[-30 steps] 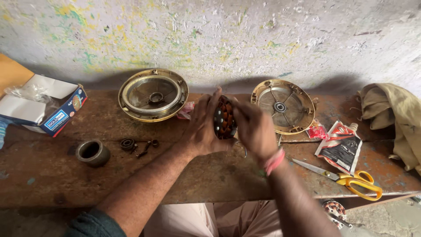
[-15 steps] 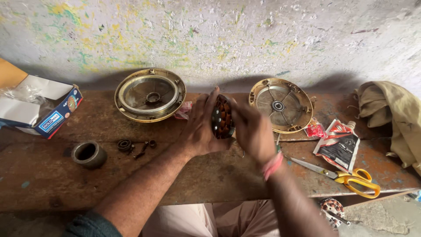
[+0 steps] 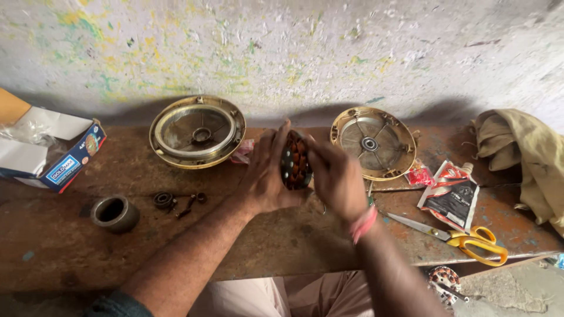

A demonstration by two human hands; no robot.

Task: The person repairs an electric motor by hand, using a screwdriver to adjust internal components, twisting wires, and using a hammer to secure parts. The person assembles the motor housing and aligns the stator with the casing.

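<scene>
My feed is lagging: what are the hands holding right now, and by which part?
Both hold one round wound motor core, upright on edge. The left hand cups its left face and rim; the right hand grips its right side.

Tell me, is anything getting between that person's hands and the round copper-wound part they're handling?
Nothing visible does. The left hand and right hand clasp the copper-wound part directly from both sides, above the bench. The two round housings and scissors lie apart.

Bare forearms, a pink band on the right wrist, a dark sleeve at the left elbow.
</scene>
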